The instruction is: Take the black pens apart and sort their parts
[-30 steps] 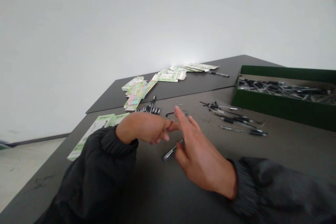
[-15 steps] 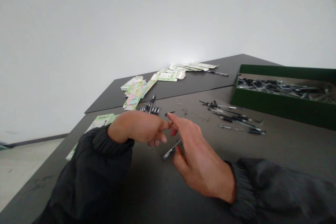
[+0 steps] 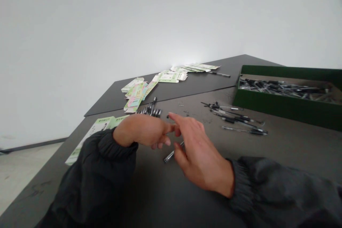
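Observation:
My left hand (image 3: 145, 129) hovers over the dark table with its index finger stretched toward my right hand and the other fingers loosely bent. No object shows in it. My right hand (image 3: 199, 149) has its fingers extended and its thumb apart; its fingertips meet the left index finger. Below them a clear pen with dark parts (image 3: 169, 156) lies slantwise, its far end hidden behind my right hand. Just beyond my left hand is a cluster of black-capped pens (image 3: 153, 110), partly covered. A green and white card box (image 3: 96, 128) lies by my left sleeve.
A green box (image 3: 288, 108) full of pens stands at the right. Several loose pens (image 3: 240, 119) lie before it. Flattened green and white cartons (image 3: 171, 76) and pink-green ones (image 3: 136, 96) spread toward the wall. A single pen (image 3: 219, 74) lies at the back.
My hands keep nearly the same pose, touching at the fingertips. The view has shifted slightly, so the table things sit a little further left. Nothing was picked up or let go.

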Motion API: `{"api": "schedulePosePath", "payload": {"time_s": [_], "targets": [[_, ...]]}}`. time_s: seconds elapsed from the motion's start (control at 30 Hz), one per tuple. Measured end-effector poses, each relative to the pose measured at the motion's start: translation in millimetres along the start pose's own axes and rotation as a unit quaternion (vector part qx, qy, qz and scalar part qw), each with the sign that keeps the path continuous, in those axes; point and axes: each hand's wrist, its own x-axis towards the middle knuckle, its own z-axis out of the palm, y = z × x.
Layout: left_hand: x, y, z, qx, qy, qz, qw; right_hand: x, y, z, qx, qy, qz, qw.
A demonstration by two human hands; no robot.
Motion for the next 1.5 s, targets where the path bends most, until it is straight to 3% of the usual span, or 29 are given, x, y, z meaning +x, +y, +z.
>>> {"api": "schedulePosePath", "payload": {"time_s": [0.2,0.4,0.6,1.07,1.23,1.3,1.4,1.5], "targets": [[-3,15,-3,0.024,-0.007,-0.065,0.998,4,5,1,-0.004,0.049,0.004,0.999],[-1,9,-2,0.002,-0.009,-0.051,0.999,2,3,0,-0.004,-0.009,-0.035,0.999],[-2,3,-1,-0.003,0.008,-0.016,1.0,3,0,-5,0.007,0.058,-0.026,0.998],[-6,17,-5,0.015,-0.004,-0.037,0.999,3,7,5,-0.014,0.057,-0.028,0.998],[-5,6,-3,-0.043,0.022,-0.044,0.998,-3,0,4,0.007,0.021,-0.068,0.997],[-4,2,-1,-0.046,0.024,-0.035,0.998,-3,0,1,0.008,0.042,-0.081,0.996],[-6,2,-2,-0.024,0.014,-0.026,0.999,2,5,-3,0.01,0.107,-0.035,0.994],[-10,8,-5,0.007,0.018,-0.038,0.999,11,11,-3,0.063,0.105,0.054,0.991]]}}
